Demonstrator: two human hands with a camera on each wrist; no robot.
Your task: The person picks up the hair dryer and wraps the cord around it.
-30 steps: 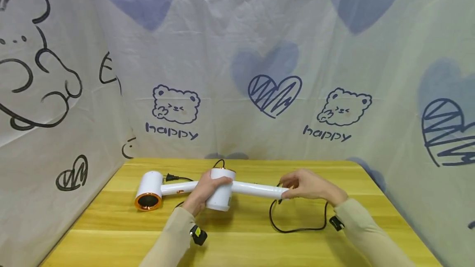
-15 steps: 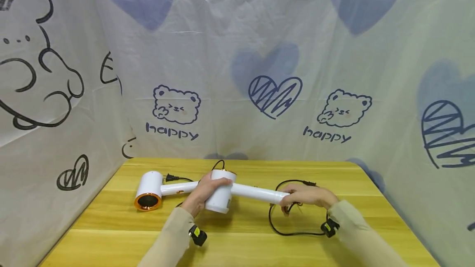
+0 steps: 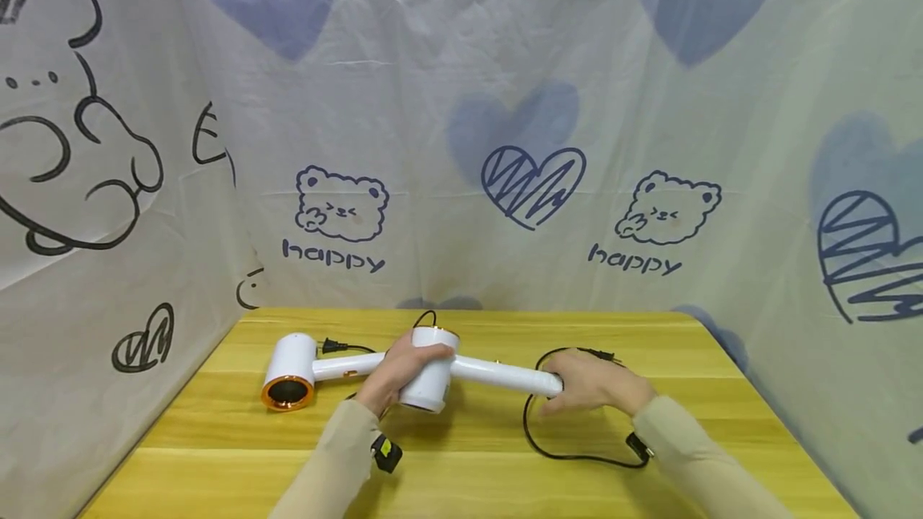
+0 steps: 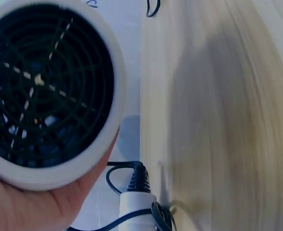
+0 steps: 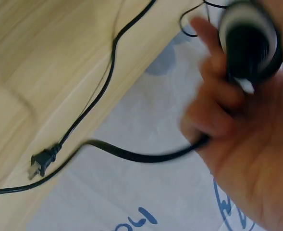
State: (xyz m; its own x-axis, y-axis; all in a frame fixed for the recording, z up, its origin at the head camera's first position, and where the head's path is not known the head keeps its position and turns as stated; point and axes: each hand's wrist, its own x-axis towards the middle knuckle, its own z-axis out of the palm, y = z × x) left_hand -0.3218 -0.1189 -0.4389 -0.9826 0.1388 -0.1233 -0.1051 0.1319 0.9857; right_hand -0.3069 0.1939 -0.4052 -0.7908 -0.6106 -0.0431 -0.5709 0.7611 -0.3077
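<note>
A white hair dryer (image 3: 497, 375) with a gold-rimmed barrel stretches between the two hands over the table. My left hand (image 3: 395, 371) grips its barrel, thumb across the front. In the left wrist view the dryer's round end grille (image 4: 38, 84) faces the camera. My right hand (image 3: 593, 381) is at the tip of the handle; in the right wrist view its fingers curl over the black cord (image 5: 146, 157) close to the dark handle end (image 5: 249, 43). The cord loops on the table below that hand, and its two-pin plug (image 5: 44, 161) lies behind it.
A second white hair dryer (image 3: 294, 355) with an orange-rimmed opening lies at the left, its plug (image 3: 333, 345) beside it. In the left wrist view a white handle end (image 4: 137, 204) has cord wound near it. Printed cloth (image 3: 447, 183) walls surround the wooden table (image 3: 476, 471).
My right hand has shifted at the handle end, dipping lower and then closing around the tip and cord. The plug has come into view behind it. My left hand keeps its hold on the barrel.
</note>
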